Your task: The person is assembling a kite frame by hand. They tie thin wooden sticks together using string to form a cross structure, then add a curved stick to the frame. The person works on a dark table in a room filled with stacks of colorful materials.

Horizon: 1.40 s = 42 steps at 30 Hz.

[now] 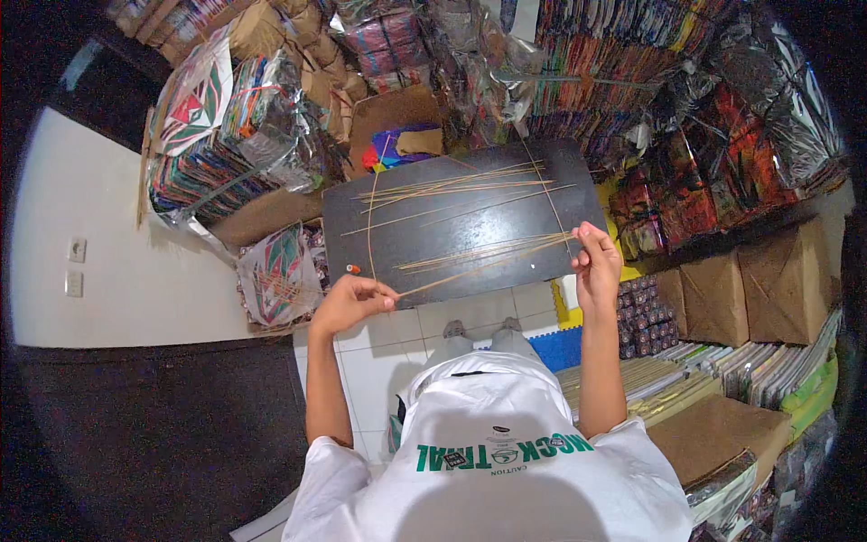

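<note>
A thin tan stick, apparently bamboo, stretches between my hands over the near edge of a dark table. My left hand pinches its left end between thumb and fingers. Higher up, my right hand is closed around the other end, fingertips together. Several similar loose sticks lie crosswise on the tabletop, with another group just beyond the held one. Two longer sticks run away from me: a bowed one near my left hand and a second near my right. Whether either hand touches these is unclear.
A small orange-and-white object sits at the table's left edge. Wrapped stacks and a cardboard box crowd the far side. Dark patterned packages and brown cartons stand right. A patterned sheet lies left.
</note>
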Each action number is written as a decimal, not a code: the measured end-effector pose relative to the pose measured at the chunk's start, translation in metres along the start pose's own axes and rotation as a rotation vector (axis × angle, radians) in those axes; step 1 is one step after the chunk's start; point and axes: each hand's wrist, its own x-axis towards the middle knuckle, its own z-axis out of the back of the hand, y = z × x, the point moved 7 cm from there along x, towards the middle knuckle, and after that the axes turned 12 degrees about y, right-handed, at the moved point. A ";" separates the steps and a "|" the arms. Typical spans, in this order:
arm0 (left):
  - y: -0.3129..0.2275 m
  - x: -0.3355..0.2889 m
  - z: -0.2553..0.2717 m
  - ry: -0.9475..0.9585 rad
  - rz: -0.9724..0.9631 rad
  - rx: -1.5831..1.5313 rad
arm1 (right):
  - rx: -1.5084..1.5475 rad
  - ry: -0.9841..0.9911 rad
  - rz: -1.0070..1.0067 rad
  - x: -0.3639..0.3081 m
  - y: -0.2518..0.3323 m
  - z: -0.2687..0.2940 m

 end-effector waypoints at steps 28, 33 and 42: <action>0.009 -0.002 0.038 0.052 -0.052 -0.141 | -0.107 0.347 0.042 0.015 0.053 -0.060; 0.005 -0.002 0.034 0.033 -0.067 -0.148 | -0.140 0.327 0.057 0.018 0.051 -0.059; -0.007 0.003 0.035 -0.091 -0.077 -0.160 | -0.274 0.261 0.019 0.011 0.050 -0.064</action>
